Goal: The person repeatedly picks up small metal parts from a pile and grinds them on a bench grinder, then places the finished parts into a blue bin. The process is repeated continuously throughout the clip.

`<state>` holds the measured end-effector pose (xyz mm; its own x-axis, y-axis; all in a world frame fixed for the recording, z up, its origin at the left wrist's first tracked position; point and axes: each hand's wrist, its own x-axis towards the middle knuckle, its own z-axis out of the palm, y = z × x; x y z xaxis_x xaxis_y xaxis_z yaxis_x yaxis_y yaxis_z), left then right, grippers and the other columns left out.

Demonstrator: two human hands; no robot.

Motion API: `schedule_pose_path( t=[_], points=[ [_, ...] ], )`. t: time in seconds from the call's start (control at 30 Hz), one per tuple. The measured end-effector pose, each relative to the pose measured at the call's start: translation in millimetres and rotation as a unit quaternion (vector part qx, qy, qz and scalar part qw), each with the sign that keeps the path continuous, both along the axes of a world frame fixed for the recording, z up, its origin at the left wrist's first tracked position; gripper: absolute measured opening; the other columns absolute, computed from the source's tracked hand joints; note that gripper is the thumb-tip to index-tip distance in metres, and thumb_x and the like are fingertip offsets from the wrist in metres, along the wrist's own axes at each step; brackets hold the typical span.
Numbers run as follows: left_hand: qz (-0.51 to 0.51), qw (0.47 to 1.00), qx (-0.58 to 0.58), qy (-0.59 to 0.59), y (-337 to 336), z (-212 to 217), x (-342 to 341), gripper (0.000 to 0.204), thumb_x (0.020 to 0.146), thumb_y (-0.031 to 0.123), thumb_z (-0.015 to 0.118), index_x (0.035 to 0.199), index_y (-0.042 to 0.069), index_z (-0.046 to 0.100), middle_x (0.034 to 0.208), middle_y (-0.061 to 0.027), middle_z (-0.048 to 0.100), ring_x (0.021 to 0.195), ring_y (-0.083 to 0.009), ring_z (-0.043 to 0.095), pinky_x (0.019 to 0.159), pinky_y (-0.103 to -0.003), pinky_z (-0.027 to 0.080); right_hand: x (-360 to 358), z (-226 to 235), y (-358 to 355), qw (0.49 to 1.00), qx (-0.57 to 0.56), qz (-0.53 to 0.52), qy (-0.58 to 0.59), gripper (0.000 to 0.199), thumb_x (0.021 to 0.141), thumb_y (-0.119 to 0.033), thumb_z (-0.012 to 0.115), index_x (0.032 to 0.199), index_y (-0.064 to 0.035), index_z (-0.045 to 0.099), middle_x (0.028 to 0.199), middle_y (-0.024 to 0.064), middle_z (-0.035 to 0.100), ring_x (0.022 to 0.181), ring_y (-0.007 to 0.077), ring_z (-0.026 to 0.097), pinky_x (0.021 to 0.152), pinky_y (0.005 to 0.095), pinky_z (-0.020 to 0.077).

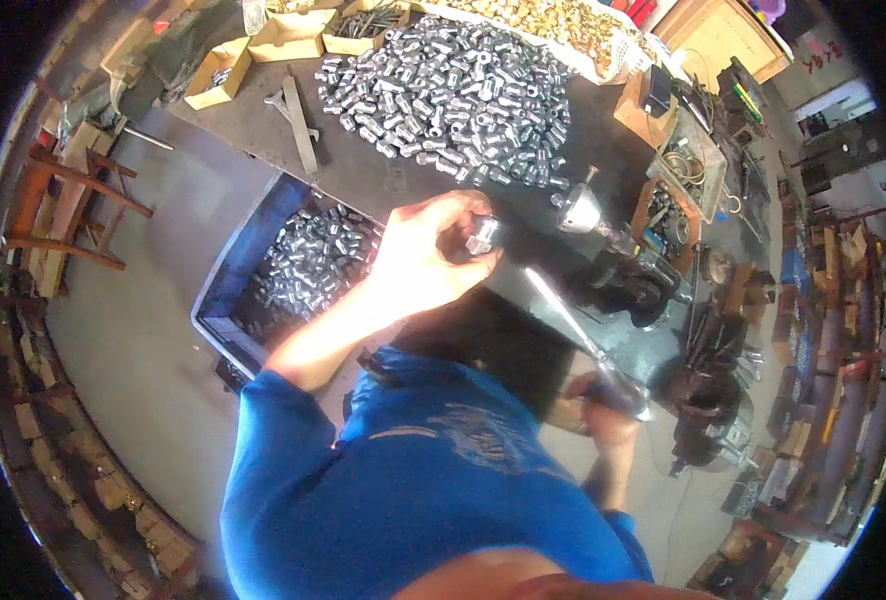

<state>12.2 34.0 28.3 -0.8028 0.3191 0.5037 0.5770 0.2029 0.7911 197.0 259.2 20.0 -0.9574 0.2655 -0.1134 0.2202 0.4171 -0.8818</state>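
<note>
part in hand: you are holding one small silver metal fitting (483, 236), short and shiny, catching bright light, just above the near edge of the dark workbench (383, 180).
left hand: your left hand (428, 255) is curling tightly around the fitting, fingers pinching it at the tips, hardly any gap showing between them.
right hand: your right hand (603, 408) is gripping the lower end of a long metal lever (573, 325), fingers wrapped fully round it; the lever is slanting up toward a black press (628, 285) standing on the bench.
press head: a silver cone-shaped piece (578, 210) is sitting just beside the fitting, to its right, not touching it.
pile: a big heap of silver fittings (453, 95) is lying on the bench beyond your left hand, too many to count.
crate: one dark crate (228, 290) is standing on the floor below the bench edge, left of your left hand, holding more of the same silver fittings, also too many to count.
boxes: three open cardboard boxes (288, 35) are sitting at the far left end of the bench.
brass heap: one heap of yellow metal parts (553, 25) is lying at the far edge.
sleeves: you are wearing blue sleeves.
</note>
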Motion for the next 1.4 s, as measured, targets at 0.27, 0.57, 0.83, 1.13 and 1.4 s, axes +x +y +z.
schedule_pose_path(
  t=[0.27, 0.57, 0.83, 1.13, 1.4],
  points=[
    [0.087, 0.995, -0.05, 0.021, -17, 6, -2, 0.032, 0.062, 0.007, 0.073, 0.088, 0.005, 0.054, 0.057, 0.0006, 0.052, 0.049, -0.0028, 0.049, 0.045, -0.019, 0.039, -14, 1, -2, 0.997, 0.029, 0.072, -0.004, 0.022, 0.058, -0.002, 0.049, 0.074, -0.0007, 0.064, 0.065, 0.0031, 0.06, 0.059, 0.0089, 0.054, 0.056, 0.0237, 0.0429],
    [0.027, 0.996, 0.079, -0.039, -15, 31, -2, 0.041, 0.063, 0.008, 0.08, 0.092, 0.0, 0.052, 0.07, -0.0005, 0.051, 0.061, -0.0046, 0.052, 0.052, -0.018, 0.043, -29, -96, -28, 0.979, -0.157, 0.095, -0.092, 0.022, 0.065, -0.01, 0.059, 0.085, -0.0017, 0.064, 0.071, 0.0104, 0.064, 0.066, 0.0115, 0.057, 0.063, 0.0306, 0.0457],
    [0.043, 0.997, 0.063, 0.011, -22, 46, -2, 0.043, 0.06, 0.009, 0.083, 0.09, 0.0, 0.053, 0.077, -0.005, 0.058, 0.059, -0.0042, 0.051, 0.052, -0.017, 0.042, -36, -168, -27, 0.978, -0.08, 0.138, -0.133, 0.033, 0.062, -0.014, 0.058, 0.09, 0.0031, 0.061, 0.076, 0.0175, 0.062, 0.072, 0.021, 0.061, 0.067, 0.0314, 0.0455],
    [-0.001, 0.996, 0.082, 0.046, -16, 45, -2, 0.046, 0.06, 0.007, 0.082, 0.096, -0.002, 0.054, 0.081, -0.0076, 0.06, 0.06, -0.0063, 0.052, 0.054, -0.019, 0.044, -17, -175, 2, 0.982, -0.153, 0.046, -0.098, 0.051, 0.064, -0.01, 0.063, 0.112, 0.0044, 0.056, 0.101, 0.0166, 0.064, 0.094, 0.0206, 0.061, 0.083, 0.0295, 0.0468],
    [-0.001, 0.99, 0.05, -0.132, -38, 10, -13, 0.036, 0.074, 0.003, 0.07, 0.104, -0.003, 0.053, 0.072, -0.0055, 0.06, 0.064, -0.0129, 0.061, 0.058, -0.022, 0.048, -10, -157, 13, 0.979, -0.185, 0.035, -0.083, 0.04, 0.067, -0.006, 0.059, 0.106, 0.0042, 0.06, 0.093, 0.0126, 0.066, 0.086, 0.0158, 0.061, 0.078, 0.0258, 0.0473]
  ],
)
